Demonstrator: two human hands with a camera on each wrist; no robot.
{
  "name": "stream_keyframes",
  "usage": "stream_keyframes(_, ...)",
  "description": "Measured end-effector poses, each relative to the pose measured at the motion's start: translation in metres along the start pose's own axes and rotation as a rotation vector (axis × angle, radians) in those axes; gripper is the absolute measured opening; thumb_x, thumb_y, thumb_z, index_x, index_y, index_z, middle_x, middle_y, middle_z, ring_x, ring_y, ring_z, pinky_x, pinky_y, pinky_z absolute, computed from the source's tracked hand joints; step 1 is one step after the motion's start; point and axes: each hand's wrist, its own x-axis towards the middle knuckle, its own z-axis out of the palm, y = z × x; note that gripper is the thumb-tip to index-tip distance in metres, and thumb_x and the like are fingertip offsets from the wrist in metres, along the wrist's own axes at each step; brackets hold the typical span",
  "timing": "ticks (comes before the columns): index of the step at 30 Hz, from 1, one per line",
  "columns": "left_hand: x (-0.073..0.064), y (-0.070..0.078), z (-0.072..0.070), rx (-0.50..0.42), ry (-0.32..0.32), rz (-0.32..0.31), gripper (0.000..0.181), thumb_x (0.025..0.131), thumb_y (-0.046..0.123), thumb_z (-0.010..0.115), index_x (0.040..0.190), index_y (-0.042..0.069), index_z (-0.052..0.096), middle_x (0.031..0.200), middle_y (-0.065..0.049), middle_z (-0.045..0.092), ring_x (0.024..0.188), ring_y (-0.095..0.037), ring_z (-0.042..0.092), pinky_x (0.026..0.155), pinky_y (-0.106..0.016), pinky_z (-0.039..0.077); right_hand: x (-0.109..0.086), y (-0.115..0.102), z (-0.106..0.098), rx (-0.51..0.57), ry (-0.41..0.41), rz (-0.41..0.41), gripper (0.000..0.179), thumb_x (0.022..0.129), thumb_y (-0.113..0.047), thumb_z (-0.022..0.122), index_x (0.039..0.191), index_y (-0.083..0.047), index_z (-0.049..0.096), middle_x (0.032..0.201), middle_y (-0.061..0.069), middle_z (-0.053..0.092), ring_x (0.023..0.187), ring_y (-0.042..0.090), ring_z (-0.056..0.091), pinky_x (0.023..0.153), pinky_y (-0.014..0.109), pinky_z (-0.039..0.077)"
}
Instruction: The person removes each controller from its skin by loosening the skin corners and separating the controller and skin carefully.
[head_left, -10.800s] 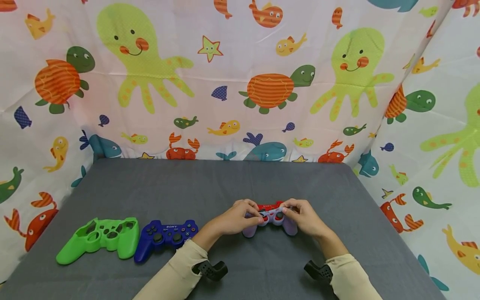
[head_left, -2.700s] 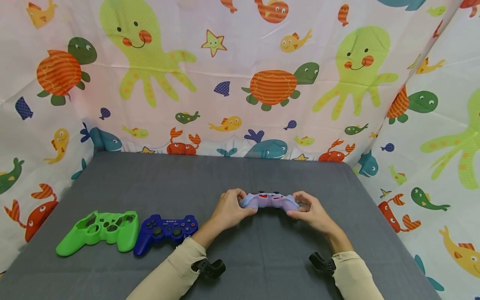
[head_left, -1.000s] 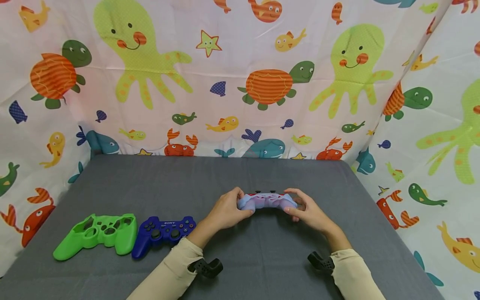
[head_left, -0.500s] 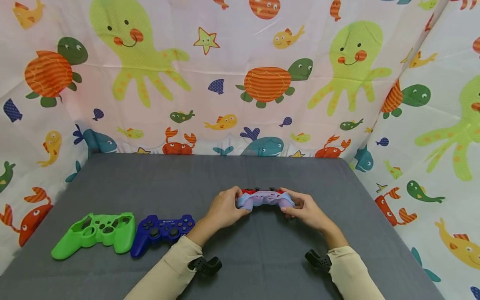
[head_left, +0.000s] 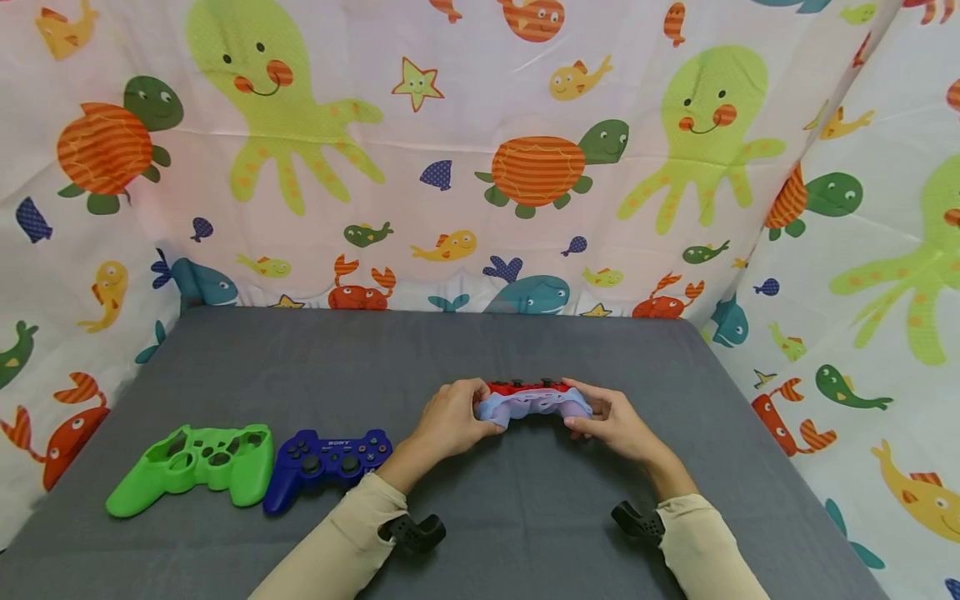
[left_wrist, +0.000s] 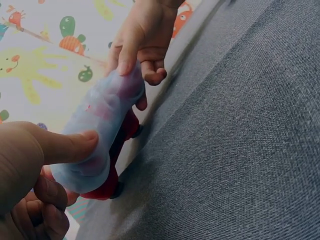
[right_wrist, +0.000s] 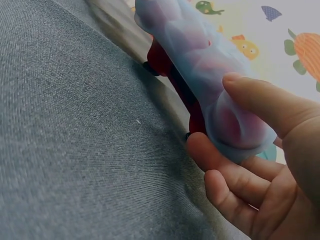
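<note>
Above the table, a red game controller [head_left: 525,387] sits partly inside a translucent lilac silicone cover [head_left: 532,404]. My left hand [head_left: 450,417] grips the left end, its thumb pressing on the cover. At the right end my right hand [head_left: 618,425] holds the other grip, thumb on the cover and fingers curled around the side. In the right wrist view the stretched cover [right_wrist: 197,55] wraps the grips, while the controller's red face [right_wrist: 160,57] and black thumbsticks point toward the cloth. The left wrist view shows the cover [left_wrist: 97,112] spanning between both thumbs.
Left of my arm lie a blue controller [head_left: 326,462] and a green silicone cover [head_left: 198,467], side by side on the grey cloth [head_left: 525,533]. A curtain [head_left: 465,108] printed with sea animals hangs behind and at the sides. Each wrist carries a black camera mount [head_left: 416,533].
Earlier the controller lay face up with the cover across its front; it has since been tipped up, grips toward me. Over the last second more of its red edge shows above the cover.
</note>
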Motion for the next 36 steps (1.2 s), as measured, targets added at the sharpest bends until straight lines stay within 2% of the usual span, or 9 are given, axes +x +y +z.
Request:
stream_keyframes(4,0.0,0.0,0.001,-0.004,0.014,-0.018,0.038,0.072,0.032,0.092,0.084,0.02,0.058,0.068,0.005,0.047,0.062,-0.012,0.046,0.054,-0.029,0.031,0.001,0.0,0.0,-0.011,0.01,0.002,0.062,0.094,-0.005,0.069,0.151,0.001,0.044,0.082,0.025,0.071,0.069,0.021,0.072,0.06,0.032,0.057)
stream_keyframes(11,-0.004,0.003,0.001,-0.005,0.025,-0.032,0.039,0.073,0.032,0.092,0.08,0.019,0.056,0.066,0.005,0.046,0.061,-0.013,0.046,0.054,-0.03,0.031,-0.002,0.0,0.003,-0.008,0.016,0.004,0.062,0.094,-0.004,0.069,0.15,0.004,0.043,0.077,0.023,0.071,0.066,0.022,0.072,0.058,0.032,0.056)
stream_keyframes(19,-0.003,0.004,0.001,0.058,0.024,-0.03,0.039,0.075,0.034,0.09,0.078,0.018,0.055,0.063,0.005,0.044,0.06,-0.013,0.047,0.053,-0.03,0.033,0.0,-0.001,0.002,0.013,0.006,0.009,0.062,0.093,-0.003,0.07,0.149,0.003,0.044,0.08,0.026,0.071,0.068,0.025,0.073,0.061,0.033,0.058)
stream_keyframes(22,-0.002,0.006,0.0,0.091,0.033,-0.023,0.038,0.075,0.036,0.09,0.079,0.019,0.056,0.063,0.006,0.046,0.06,-0.013,0.048,0.055,-0.03,0.034,0.0,-0.001,0.001,0.019,0.006,0.018,0.061,0.093,-0.003,0.07,0.149,0.002,0.044,0.084,0.022,0.072,0.07,0.023,0.074,0.061,0.032,0.058)
stream_keyframes(29,-0.004,0.01,0.0,0.123,0.051,-0.032,0.037,0.075,0.036,0.09,0.079,0.02,0.057,0.063,0.005,0.049,0.06,-0.012,0.049,0.055,-0.031,0.036,-0.002,0.0,0.001,0.024,0.0,0.026,0.061,0.095,-0.003,0.068,0.15,0.003,0.043,0.091,0.001,0.071,0.072,0.021,0.075,0.062,0.032,0.058)
stream_keyframes(36,-0.006,0.011,0.001,0.143,0.079,-0.036,0.037,0.075,0.035,0.089,0.077,0.021,0.056,0.061,0.005,0.045,0.058,-0.012,0.049,0.053,-0.03,0.035,0.0,-0.002,0.001,0.038,0.004,0.01,0.061,0.094,-0.002,0.068,0.15,0.003,0.043,0.088,0.007,0.072,0.07,0.025,0.074,0.061,0.032,0.058)
